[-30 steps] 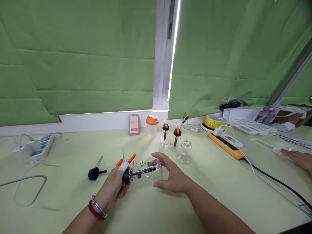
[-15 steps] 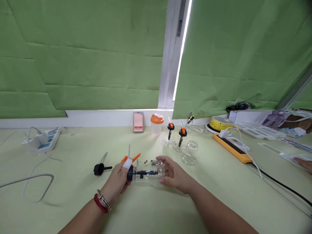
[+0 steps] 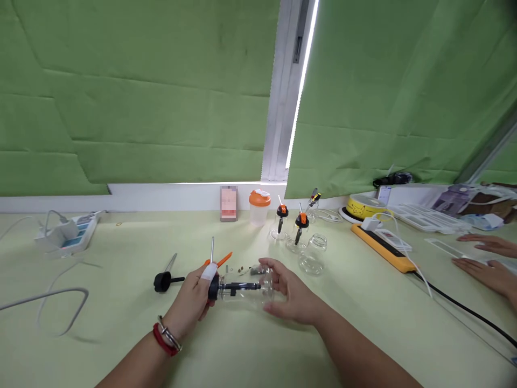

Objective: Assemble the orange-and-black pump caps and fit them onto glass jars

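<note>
My left hand [image 3: 196, 293] is closed on a black lid [image 3: 214, 288] that has a metal rod pointing up and an orange part under the fingers. The lid sits at the mouth of a clear glass jar [image 3: 242, 295] lying sideways, with a dark tube inside it. Around the jar's base, at its right end, my right hand [image 3: 288, 293] is wrapped. An orange tool [image 3: 224, 259] shows just behind my left hand. To the left lies a black cap [image 3: 162, 281] with a thin rod. Small brown bits [image 3: 240, 268] lie behind the jar.
An open glass jar [image 3: 312, 254], two jars with orange-black lids [image 3: 302, 220], and an orange-lidded cup [image 3: 259, 199] stand behind. An orange power strip [image 3: 383, 248] is at right, a white one [image 3: 81, 235] at left. Another person's hands [image 3: 487, 261] rest at the far right.
At the far right, two hands of the other person now show where part of one was visible. The view has shifted slightly; my hands keep the same hold on the lid and jar.
</note>
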Demonstrator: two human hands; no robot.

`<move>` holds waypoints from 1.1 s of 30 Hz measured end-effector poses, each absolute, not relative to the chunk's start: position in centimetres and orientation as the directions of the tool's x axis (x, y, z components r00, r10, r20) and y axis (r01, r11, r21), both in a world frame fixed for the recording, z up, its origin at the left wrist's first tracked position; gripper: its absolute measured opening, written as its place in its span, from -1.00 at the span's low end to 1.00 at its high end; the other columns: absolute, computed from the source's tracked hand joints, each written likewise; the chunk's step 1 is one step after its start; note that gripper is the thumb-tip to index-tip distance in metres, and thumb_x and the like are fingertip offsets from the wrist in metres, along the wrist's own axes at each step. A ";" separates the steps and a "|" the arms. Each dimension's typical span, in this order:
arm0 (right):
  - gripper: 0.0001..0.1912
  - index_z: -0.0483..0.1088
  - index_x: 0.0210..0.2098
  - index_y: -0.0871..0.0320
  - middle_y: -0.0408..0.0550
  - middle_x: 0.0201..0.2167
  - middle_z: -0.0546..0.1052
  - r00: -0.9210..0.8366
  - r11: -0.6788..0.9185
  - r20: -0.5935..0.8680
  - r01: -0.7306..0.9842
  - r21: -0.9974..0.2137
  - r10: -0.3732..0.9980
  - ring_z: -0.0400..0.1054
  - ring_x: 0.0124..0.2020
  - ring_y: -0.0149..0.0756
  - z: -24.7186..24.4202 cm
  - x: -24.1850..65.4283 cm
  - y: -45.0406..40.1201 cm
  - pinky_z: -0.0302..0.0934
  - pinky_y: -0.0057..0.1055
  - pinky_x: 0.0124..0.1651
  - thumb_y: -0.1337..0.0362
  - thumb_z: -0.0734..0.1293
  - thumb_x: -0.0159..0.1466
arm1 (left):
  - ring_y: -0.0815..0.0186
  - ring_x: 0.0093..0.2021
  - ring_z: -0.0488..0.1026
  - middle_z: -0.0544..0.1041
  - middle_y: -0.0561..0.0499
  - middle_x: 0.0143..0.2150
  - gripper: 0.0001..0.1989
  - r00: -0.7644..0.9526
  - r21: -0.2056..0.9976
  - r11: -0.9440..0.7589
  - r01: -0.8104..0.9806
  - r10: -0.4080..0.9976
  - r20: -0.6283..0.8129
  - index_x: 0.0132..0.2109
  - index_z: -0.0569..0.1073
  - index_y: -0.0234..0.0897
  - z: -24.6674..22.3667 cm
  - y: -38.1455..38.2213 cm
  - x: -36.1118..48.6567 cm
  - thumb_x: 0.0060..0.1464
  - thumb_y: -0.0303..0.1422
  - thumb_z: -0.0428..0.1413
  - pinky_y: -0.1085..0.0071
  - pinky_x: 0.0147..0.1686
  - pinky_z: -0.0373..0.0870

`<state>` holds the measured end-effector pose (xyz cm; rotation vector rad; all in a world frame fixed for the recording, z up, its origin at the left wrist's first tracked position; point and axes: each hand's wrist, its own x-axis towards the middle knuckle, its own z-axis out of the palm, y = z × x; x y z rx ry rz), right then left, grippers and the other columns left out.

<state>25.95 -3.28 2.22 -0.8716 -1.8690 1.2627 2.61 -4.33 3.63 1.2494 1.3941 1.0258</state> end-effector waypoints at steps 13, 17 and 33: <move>-0.26 -0.24 0.25 -0.10 0.11 0.23 0.03 -0.492 0.120 0.089 0.031 -0.992 0.866 0.20 0.11 -0.10 2.0 25.4 -3.9 0.25 -0.09 -0.02 0.03 0.24 0.22 | 0.45 -0.75 0.09 0.21 0.16 -0.71 -0.60 -0.016 0.968 0.078 0.240 0.997 -0.076 -0.48 0.26 -0.22 4.1 -4.7 2.7 0.07 -0.01 -0.15 0.57 -0.80 -0.05; -0.31 0.06 0.13 -0.03 0.04 0.06 0.26 -0.520 0.140 0.038 0.158 -0.977 0.853 0.31 -0.05 -0.16 2.3 25.6 -3.8 0.27 -0.15 -0.04 0.12 0.40 0.08 | 0.45 -0.75 0.07 0.18 0.17 -0.71 -0.60 -0.009 0.967 0.084 0.240 0.996 -0.085 -0.48 0.25 -0.23 3.8 -4.4 2.7 0.06 0.01 -0.12 0.56 -0.79 -0.07; -0.35 0.10 0.14 -0.01 -0.03 0.23 0.10 -0.476 0.779 0.634 0.509 -0.367 0.610 -0.05 0.27 -0.14 3.1 27.9 -2.8 0.02 -0.07 0.23 0.52 0.17 0.08 | 0.50 -0.81 0.00 0.16 0.21 -0.78 -0.66 -0.143 0.981 0.189 0.031 0.973 -0.183 -0.55 0.15 -0.20 4.7 -3.8 1.5 0.02 -0.07 -0.06 0.53 -0.79 -0.07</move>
